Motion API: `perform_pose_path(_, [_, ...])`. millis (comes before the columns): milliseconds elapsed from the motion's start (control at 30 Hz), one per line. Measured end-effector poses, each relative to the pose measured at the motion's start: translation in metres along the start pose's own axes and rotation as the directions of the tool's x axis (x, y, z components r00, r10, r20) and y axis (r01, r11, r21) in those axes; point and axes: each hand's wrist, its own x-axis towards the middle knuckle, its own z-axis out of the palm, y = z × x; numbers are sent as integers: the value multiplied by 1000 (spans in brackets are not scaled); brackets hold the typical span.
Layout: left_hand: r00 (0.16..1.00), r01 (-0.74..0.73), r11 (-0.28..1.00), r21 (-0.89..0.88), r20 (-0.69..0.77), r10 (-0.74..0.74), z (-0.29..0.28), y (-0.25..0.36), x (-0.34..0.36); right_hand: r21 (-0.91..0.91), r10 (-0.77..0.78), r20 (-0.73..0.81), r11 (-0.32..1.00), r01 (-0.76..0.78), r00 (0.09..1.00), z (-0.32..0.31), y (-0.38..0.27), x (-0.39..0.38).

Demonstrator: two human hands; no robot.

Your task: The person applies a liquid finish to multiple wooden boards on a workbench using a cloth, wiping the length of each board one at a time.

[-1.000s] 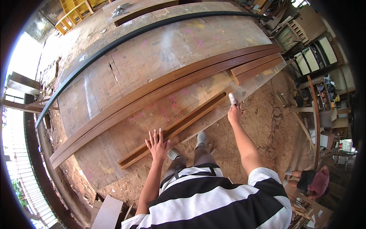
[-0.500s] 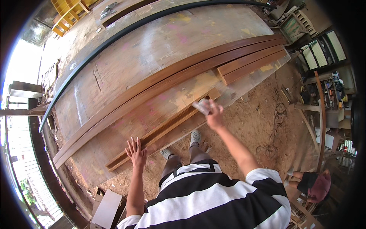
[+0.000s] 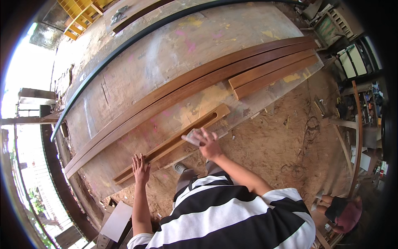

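Note:
A brown wooden strip (image 3: 166,150) with a long groove lies along the near edge of the worktable. A rounded slot shows at its right end. My left hand (image 3: 141,169) rests on the strip toward its left end, fingers stretched out and apart. In my right hand (image 3: 210,147) is a pale, flat piece of sandpaper (image 3: 191,137), smeared by motion, at the strip's near side right of the middle. Whether it touches the wood I cannot tell.
Two long brown boards (image 3: 166,96) and two shorter boards (image 3: 271,71) lie farther back on the paint-stained table (image 3: 137,79). A dark curved strip (image 3: 112,54) runs along its far side. Another person (image 3: 340,211) is at the lower right, over the dirt floor (image 3: 269,145).
My right hand has moved left along the strip with the sandpaper, uncovering the slotted right end. My left hand stays on the strip. The view has shifted slightly.

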Motion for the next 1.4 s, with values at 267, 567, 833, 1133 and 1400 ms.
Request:
perform_pose_path(267, [999, -10, 998, -55, 32, 12, 3, -3, 8, -183, 420, -211, 870, -458, 883, -87, 205, 0])
perform_pose_path(567, [1000, 12, 995, -103, 16, -10, 11, -18, -2, -97, 38, -229, 993, -61, 973, -40, 22, 50])
perform_pose_path(833, [1000, -1, 993, -121, -14, -1, 8, -10, 3, -138, 13, -150, 990, -34, 989, -12, 41, 49])
perform_pose_path(1133, [999, 22, 982, -186, -42, -30, 13, -4, -1, -218, -30, -153, 976, -4, 988, -83, 114, 31])
perform_pose_path(1400, [997, 2, 990, -142, -78, -13, 17, -8, -3, -379, 259, 0, 894, -239, 966, -76, 55, 61])
